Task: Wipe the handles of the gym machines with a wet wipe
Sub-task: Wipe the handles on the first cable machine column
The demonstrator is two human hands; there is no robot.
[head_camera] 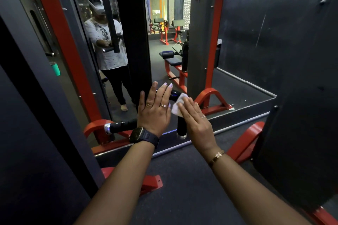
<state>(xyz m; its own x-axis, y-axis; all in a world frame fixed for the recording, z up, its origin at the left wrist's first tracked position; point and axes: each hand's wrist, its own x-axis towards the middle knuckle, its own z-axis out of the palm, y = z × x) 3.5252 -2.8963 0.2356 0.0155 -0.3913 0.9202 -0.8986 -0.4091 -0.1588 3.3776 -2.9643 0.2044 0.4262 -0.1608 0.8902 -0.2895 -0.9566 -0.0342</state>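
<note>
- wet wipe (176,106): limp, light, likely slick; lies on the upper end of the black handle (182,126).
- handle looks rigid; best to wrap the wipe round it.
- right hand (196,120): fingers straight, pressing the wipe.
- left hand (153,113): flat, holding nothing.

wall mirror (161,75) ahead, silver strip along its base. red upright (60,42) at left, teal bottle (55,68) beside it. red-framed bench (172,61) in reflection. dark padded panel (301,133) at right. red foot plate (151,182) on dark floor (182,197).
</note>
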